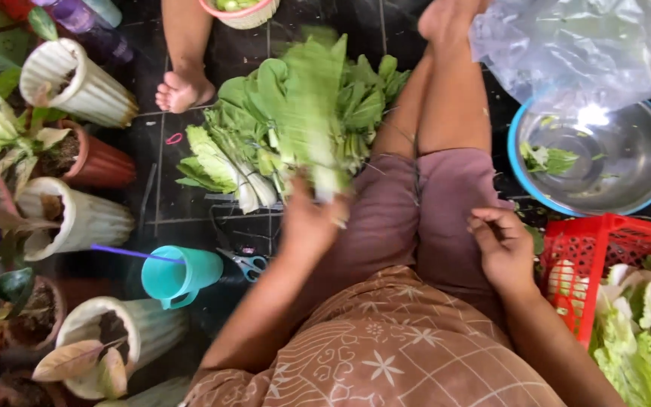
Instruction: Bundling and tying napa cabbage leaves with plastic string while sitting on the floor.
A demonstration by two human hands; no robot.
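My left hand (pixel 309 218) grips the pale stem of a big green leaf (pixel 316 105), which is blurred as it hangs over a pile of leafy greens (pixel 242 143) on the dark tiled floor. My right hand (pixel 503 249) rests on my thigh with the fingers curled and nothing visible in them, close to a red plastic basket (pixel 578 264) that holds pale green leaves. I sit on the floor in mauve shorts and a brown patterned shirt, legs stretched forward.
A steel bowl (pixel 627 162) with a blue rim holds a few leaf scraps under a clear plastic bag (pixel 574 45). Another person's bare foot (pixel 181 89) is beside the pile. Plant pots (pixel 77 83), a teal cup (pixel 178 275) and scissors (pixel 246 264) lie left.
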